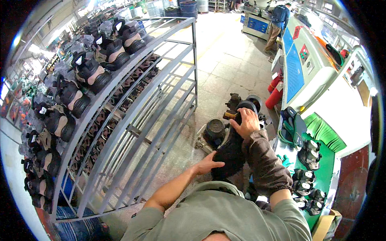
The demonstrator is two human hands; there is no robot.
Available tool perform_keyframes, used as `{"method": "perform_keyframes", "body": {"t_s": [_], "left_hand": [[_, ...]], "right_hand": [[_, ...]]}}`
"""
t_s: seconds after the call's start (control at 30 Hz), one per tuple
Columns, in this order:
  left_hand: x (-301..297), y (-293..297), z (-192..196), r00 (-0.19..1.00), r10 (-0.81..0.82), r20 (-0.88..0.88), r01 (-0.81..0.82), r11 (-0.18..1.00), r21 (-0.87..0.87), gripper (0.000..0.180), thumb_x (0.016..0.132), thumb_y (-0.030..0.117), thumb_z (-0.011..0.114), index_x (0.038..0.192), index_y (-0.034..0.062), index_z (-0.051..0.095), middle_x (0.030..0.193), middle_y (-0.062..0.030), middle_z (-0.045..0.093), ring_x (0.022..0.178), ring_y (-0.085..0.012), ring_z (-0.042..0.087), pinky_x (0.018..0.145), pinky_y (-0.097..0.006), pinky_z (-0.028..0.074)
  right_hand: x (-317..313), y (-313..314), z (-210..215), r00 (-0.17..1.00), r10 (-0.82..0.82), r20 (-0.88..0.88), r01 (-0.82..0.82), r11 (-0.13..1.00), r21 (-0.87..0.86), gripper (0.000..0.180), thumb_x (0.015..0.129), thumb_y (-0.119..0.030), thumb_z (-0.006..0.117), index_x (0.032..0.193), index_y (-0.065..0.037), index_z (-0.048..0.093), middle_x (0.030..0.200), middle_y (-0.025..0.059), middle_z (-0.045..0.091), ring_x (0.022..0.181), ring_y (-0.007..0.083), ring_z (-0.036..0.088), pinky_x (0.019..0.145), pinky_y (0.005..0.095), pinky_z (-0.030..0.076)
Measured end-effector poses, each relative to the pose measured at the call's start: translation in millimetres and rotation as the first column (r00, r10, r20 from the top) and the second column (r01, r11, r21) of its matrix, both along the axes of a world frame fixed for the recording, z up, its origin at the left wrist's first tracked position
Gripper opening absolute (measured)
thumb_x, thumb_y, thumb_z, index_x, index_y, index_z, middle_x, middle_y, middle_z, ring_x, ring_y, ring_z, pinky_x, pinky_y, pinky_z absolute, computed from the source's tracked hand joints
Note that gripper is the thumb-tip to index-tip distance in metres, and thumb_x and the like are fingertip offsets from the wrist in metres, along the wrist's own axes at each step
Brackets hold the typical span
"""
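Below me is a floor machine with a dark round motor (215,127) and a dark wheel (253,101). A black, rough-surfaced piece (230,158) lies between my arms, against the machine's near side; its kind is unclear. At its left edge is my left hand (208,163), thumb lying over it and the other fingers partly hidden, gripping that edge. My right hand (248,123), in a brown sleeve cover (265,160), curls over something dark by the wheel. What those fingers hold is hidden. A yellowish block (229,115) sits just left of the right thumb.
A grey metal rack (136,132) on my left carries many black and beige sandals (98,76). On my right, a green-topped bench (325,193) holds several sandals (309,154) and dark soles (292,124). Red fire extinguishers (274,95) stand beside a large machine (309,60). A person (279,24) stands farther off.
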State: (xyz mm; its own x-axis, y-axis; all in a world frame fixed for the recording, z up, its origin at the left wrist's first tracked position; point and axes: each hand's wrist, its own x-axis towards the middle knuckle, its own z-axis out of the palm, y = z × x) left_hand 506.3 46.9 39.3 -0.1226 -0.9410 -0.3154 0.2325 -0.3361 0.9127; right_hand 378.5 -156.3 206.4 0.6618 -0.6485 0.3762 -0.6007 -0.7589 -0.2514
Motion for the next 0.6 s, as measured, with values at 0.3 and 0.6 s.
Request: {"method": "perform_keyframes", "body": {"t_s": [0.3, 0.6], "left_hand": [[-7, 14, -4, 0.999, 0.028, -0.022, -0.028, 0.999, -0.014, 0.090, 0.081, 0.024, 0.078, 0.150, 0.0013, 0.025, 0.143, -0.0142, 0.046, 0.131, -0.0236, 0.044, 0.111, -0.037, 0.033], [1, 35, 34, 0.997, -0.045, 0.061, 0.050, 0.995, -0.083, 0.079, 0.076, 0.019, 0.083, 0.138, 0.0061, 0.037, 0.124, -0.0116, 0.056, 0.115, -0.0209, 0.053, 0.101, -0.037, 0.042]], "right_hand": [[-7, 36, 41, 0.998, 0.034, 0.061, -0.031, 0.998, -0.058, 0.055, 0.075, -0.037, 0.077, 0.114, -0.003, 0.058, 0.115, 0.0157, 0.059, 0.112, 0.0352, 0.055, 0.096, 0.0454, 0.040], [-16, 72, 68, 0.995, 0.022, 0.102, -0.018, 0.999, -0.043, 0.046, 0.076, -0.035, 0.075, 0.107, -0.004, 0.059, 0.108, 0.0152, 0.058, 0.106, 0.0366, 0.055, 0.092, 0.0454, 0.042]]}}
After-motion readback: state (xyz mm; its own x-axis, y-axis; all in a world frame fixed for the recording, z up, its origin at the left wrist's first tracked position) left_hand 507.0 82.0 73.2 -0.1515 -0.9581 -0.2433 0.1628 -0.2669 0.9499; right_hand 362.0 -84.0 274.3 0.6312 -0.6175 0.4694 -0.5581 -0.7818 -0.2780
